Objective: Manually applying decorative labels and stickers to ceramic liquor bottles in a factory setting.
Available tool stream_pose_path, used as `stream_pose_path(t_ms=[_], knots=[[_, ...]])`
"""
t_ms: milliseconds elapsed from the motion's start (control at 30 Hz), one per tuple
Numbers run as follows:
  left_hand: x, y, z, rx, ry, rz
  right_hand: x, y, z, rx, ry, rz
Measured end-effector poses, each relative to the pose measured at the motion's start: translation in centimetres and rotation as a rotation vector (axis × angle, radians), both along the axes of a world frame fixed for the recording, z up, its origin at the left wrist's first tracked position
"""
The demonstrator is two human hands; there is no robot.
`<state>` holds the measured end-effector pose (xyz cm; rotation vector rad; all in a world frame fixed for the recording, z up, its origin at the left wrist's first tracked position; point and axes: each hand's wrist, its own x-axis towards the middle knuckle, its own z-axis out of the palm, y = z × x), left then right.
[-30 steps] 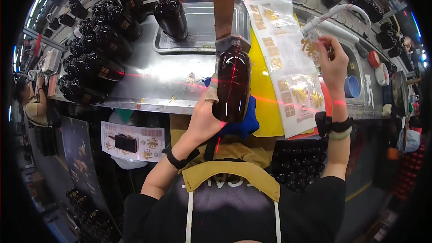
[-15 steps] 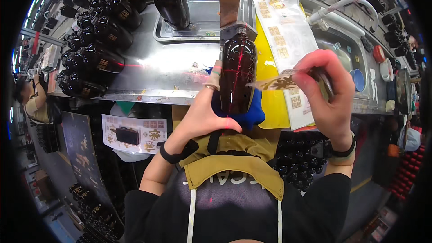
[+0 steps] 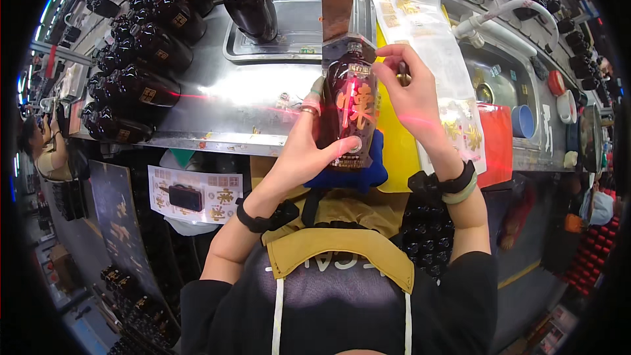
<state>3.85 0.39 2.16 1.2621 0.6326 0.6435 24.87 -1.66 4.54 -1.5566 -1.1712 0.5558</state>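
A dark, glossy glass bottle (image 3: 335, 89) lies in front of me on a blue cloth (image 3: 373, 169), neck pointing away. A gold decal (image 3: 356, 106) lies along its upper face. My left hand (image 3: 305, 151) is wrapped round the bottle's left side, its thumb pressed on the decal's lower end. Up by the bottle's right shoulder, my right hand (image 3: 415, 92) has its fingertips at the decal's top corner. A small dark, rounded object (image 3: 403, 76) is held in its curled fingers; its kind is not clear.
Printed decal sheets (image 3: 420, 33) lie on a yellow board (image 3: 397, 158), with a red sheet (image 3: 496, 144) beside them. Dark bottles (image 3: 154, 46) crowd the left, one bottle (image 3: 250, 10) on a metal tray (image 3: 289, 52). A sink (image 3: 532, 85) with blue cup (image 3: 522, 121) stands right. A brown post (image 3: 338, 0) rises ahead.
My right hand has moved left to the bottle's shoulder, and the decal it held now lies on the bottle. My left thumb has moved up onto the decal. The red sheet shows more.
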Motion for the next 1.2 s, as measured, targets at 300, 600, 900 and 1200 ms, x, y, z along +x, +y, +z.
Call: stream_pose_path(t_ms=[300,600,900,1200], knots=[[-0.7,0.1,0.1,-0.064,0.05,-0.101,-0.9,1.2,-2.8,-0.134,0.361,0.023],[-0.2,-0.4,-0.6,-0.057,-0.024,-0.019,-1.1,1.7,-2.1,-0.164,0.409,0.024],[-0.4,-0.4,-0.7,-0.074,-0.012,-0.028,-1.5,1.7,-1.8,-0.151,0.405,0.018],[-0.2,-0.5,-0.2,-0.06,-0.01,-0.013,-1.5,1.8,-2.0,-0.148,0.398,0.014]])
